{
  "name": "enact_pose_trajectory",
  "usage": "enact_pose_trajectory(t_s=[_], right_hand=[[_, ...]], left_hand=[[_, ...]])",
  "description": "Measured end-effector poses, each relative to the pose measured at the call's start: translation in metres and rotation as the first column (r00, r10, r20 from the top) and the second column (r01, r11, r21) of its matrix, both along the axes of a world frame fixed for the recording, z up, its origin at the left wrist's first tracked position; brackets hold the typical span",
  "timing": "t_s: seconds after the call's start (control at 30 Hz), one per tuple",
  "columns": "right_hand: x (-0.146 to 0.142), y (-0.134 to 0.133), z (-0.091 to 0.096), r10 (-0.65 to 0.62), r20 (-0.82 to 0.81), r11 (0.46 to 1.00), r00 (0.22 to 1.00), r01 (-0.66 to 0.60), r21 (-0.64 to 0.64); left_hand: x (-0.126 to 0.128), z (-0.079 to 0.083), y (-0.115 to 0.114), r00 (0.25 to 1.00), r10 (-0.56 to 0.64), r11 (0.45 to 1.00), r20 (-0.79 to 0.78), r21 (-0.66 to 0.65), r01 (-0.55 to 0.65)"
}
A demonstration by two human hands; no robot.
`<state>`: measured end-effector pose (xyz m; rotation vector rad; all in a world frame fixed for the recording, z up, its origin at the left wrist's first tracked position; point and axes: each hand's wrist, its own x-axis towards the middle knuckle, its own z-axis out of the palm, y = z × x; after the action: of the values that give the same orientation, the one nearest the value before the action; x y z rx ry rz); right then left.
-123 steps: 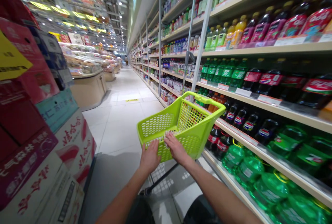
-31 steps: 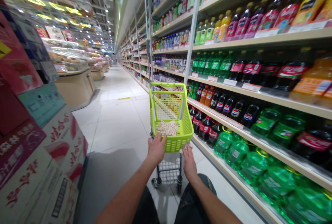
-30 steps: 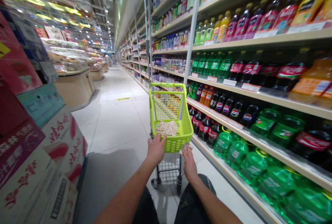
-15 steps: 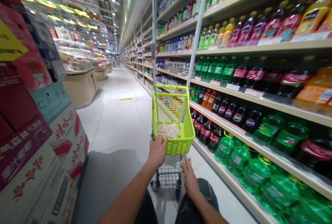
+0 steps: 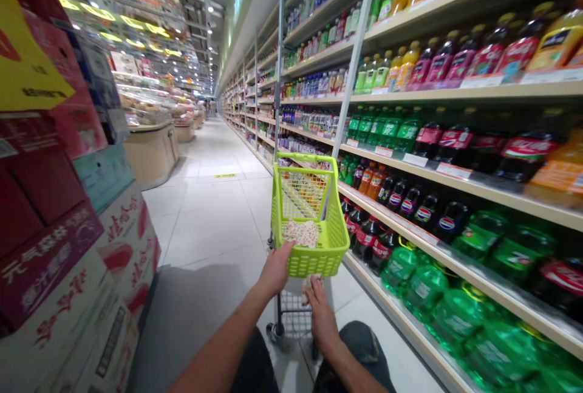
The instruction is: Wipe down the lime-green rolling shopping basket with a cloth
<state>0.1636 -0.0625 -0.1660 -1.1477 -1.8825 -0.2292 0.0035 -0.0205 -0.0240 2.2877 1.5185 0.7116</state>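
In front of me stands a small shopping cart with a lime-green plastic basket (image 5: pixel 319 262). A white cloth with small reddish spots (image 5: pixel 301 233) lies crumpled on the basket floor. My left hand (image 5: pixel 277 268) is closed on the basket's near left corner. Just below the basket's near side, my right hand (image 5: pixel 322 314) is closed on a second patterned cloth (image 5: pixel 306 290), which is bunched under its fingers. A lower wire rack (image 5: pixel 294 303) of the cart shows between my forearms.
Drink shelves (image 5: pixel 455 168) run along the right, with large green bottles (image 5: pixel 423 287) at floor level. Stacked cartons (image 5: pixel 118 229) stand close on the left. A tiled aisle (image 5: pixel 214 211) stretches ahead past a wooden display counter (image 5: pixel 150 153). My knees flank the cart.
My right hand has moved left with its cloth, in closer under the basket's near side. My left hand has shifted slightly down onto the basket's corner. The whole view has swung a little left.
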Motion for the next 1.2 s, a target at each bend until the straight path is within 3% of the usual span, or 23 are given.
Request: enact_pose_trajectory(t_s=[0.1,0.17,0.23,0.33,0.4,0.6,0.8,0.97,1.1,1.2], right_hand=[[-0.018,0.008,0.033,0.005,-0.007,1.000,1.000,-0.005,0.017],[-0.028,0.020,0.044,0.025,0.030,0.999,0.999,-0.026,0.048],[-0.031,0.028,0.035,0.049,0.094,0.998,0.994,-0.053,0.041],[-0.025,0.027,0.006,0.070,0.169,0.997,0.983,-0.066,-0.030],[-0.021,0.021,0.002,0.074,0.171,0.996,0.983,-0.065,-0.054],[-0.035,0.023,0.059,0.094,0.163,0.995,0.982,-0.096,0.005],[-0.031,0.012,0.052,0.151,0.212,0.986,0.966,-0.132,-0.105],[-0.041,0.026,0.107,0.086,0.185,0.993,0.979,-0.069,-0.093],[-0.044,0.049,0.132,0.085,0.243,0.972,0.966,-0.028,-0.231],[-0.005,0.052,0.136,0.089,0.265,0.960,0.960,-0.011,-0.280]], left_hand=[[-0.003,-0.001,0.003,0.979,-0.007,0.999,0.203,-0.032,0.014],[-0.005,-0.002,0.004,0.957,0.011,0.999,0.288,-0.049,0.003],[-0.007,-0.002,0.005,0.947,0.024,0.998,0.321,-0.060,-0.005],[-0.009,-0.003,0.006,0.954,0.016,0.998,0.299,-0.066,0.004],[-0.009,-0.005,0.008,0.956,0.006,0.999,0.292,-0.053,0.010],[-0.008,-0.011,0.011,0.909,0.053,0.990,0.414,0.097,-0.102],[-0.025,-0.021,0.018,0.949,0.076,0.966,0.307,0.215,-0.147],[-0.018,-0.024,0.026,0.943,0.239,0.929,0.234,0.229,-0.292],[0.002,-0.012,0.018,0.981,0.191,0.970,-0.012,0.158,-0.187],[0.008,-0.002,0.008,0.963,0.126,0.990,-0.237,0.086,-0.108]])
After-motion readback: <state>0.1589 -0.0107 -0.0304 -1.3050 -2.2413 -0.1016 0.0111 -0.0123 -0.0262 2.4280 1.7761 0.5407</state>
